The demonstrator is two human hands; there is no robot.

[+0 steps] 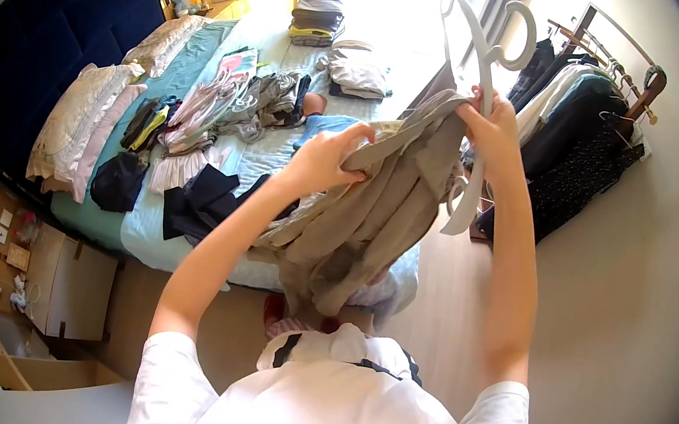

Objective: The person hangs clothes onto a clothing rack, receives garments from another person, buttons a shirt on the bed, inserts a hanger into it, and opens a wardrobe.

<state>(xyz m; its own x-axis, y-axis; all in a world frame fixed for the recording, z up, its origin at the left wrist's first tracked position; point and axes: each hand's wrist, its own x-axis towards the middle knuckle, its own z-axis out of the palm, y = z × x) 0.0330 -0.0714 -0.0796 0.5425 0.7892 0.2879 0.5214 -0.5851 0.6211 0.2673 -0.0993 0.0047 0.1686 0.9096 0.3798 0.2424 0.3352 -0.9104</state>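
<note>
A greyish-beige garment that looks like a shirt (383, 209) hangs in folds in front of me, above the bed's near edge. My left hand (325, 162) pinches its upper edge on the left between thumb and fingers. On the other side, my right hand (494, 130) grips the garment's top together with a white plastic hanger (467, 204). The hanger is turned on its side, its hook pointing right and upward. I cannot tell whether any part of the hanger is inside the garment.
The bed (155, 225) holds loose clothes, black garments (207, 198), a folded dark stack (317, 20) and a pale pile (357, 71). Patterned pillows (79, 119) lean by the dark headboard (45, 23). A clothes rack (586, 30) with hanging clothes (568, 157) stands at right.
</note>
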